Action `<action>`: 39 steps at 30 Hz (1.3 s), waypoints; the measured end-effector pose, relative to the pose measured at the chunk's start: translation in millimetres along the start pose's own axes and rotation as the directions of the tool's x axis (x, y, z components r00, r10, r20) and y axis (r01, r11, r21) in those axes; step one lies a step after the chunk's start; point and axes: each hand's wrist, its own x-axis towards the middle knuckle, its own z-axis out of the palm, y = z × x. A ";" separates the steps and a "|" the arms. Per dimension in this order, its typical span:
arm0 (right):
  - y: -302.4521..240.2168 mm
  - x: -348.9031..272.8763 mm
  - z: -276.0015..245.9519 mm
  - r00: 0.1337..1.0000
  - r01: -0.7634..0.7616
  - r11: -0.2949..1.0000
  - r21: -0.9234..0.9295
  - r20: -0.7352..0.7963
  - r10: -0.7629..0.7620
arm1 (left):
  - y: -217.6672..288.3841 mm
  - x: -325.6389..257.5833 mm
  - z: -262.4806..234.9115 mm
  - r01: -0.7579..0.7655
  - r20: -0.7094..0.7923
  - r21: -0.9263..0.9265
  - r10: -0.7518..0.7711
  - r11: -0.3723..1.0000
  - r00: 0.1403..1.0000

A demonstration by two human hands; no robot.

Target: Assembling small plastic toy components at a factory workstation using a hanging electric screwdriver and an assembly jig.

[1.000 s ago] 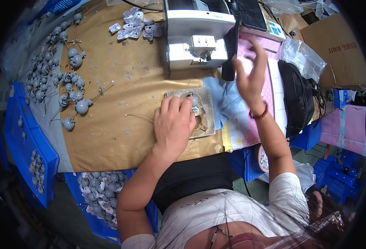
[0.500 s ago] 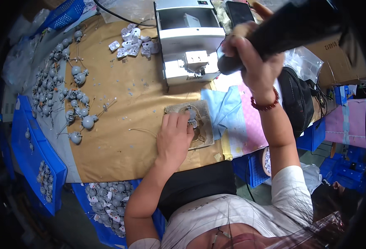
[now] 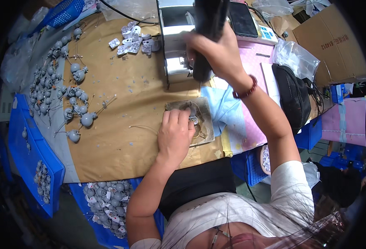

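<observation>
My left hand is closed, its fingertips pressing a small grey rounded part onto a square fixture board with a cut-out. The fingers hide much of that part. My right hand is wrapped round a thick, long black handheld tool, whose exact kind I cannot make out. It is held upright in the air in front of a white box-shaped machine, partly covering it. The right fingers are smeared by motion. A thin wire lies left of my left hand.
Grey ball-shaped parts with wires spread over the left of the table. White plastic pieces lie beside the machine. A light blue cloth, a phone and a black pouch are on the right. A blue bin of grey parts stands below.
My right hand has moved left with the black tool and swung it from slanting to nearly upright in front of the machine. My left hand stays on the fixture board.
</observation>
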 end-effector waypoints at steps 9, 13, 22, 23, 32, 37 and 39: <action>-3.8 -82.1 19.3 1.000 -0.008 0.993 0.114 0.026 0.005 | -0.9 -2.1 3.8 0.015 -0.009 0.042 -0.014 0.999 1.000; -0.3 -92.0 20.8 0.998 0.018 0.992 0.124 0.052 -0.025 | -0.1 -1.6 3.4 0.028 0.001 0.043 -0.028 0.999 1.000; 3.0 -91.3 17.4 0.992 0.052 0.993 0.103 0.113 -0.064 | -1.6 -2.1 4.5 0.008 -0.050 0.029 -0.007 1.000 0.999; 2.8 -91.7 16.7 0.991 0.044 0.994 0.097 0.124 -0.056 | -2.1 -2.3 5.3 0.005 -0.056 0.029 -0.003 1.000 0.998; 8.3 -102.8 7.7 0.943 0.138 0.989 -0.054 0.311 -0.115 | -7.4 -3.1 7.4 -0.046 -0.096 0.012 0.047 0.999 0.994; 19.8 -110.7 7.3 0.878 0.403 0.880 -0.253 0.378 -0.294 | -7.7 -1.3 1.3 -0.073 -0.090 -0.043 0.069 0.996 0.994; 20.5 -109.6 6.0 0.849 0.474 0.834 -0.282 0.399 -0.348 | -7.1 -1.9 0.1 -0.081 -0.120 -0.050 0.075 0.995 0.990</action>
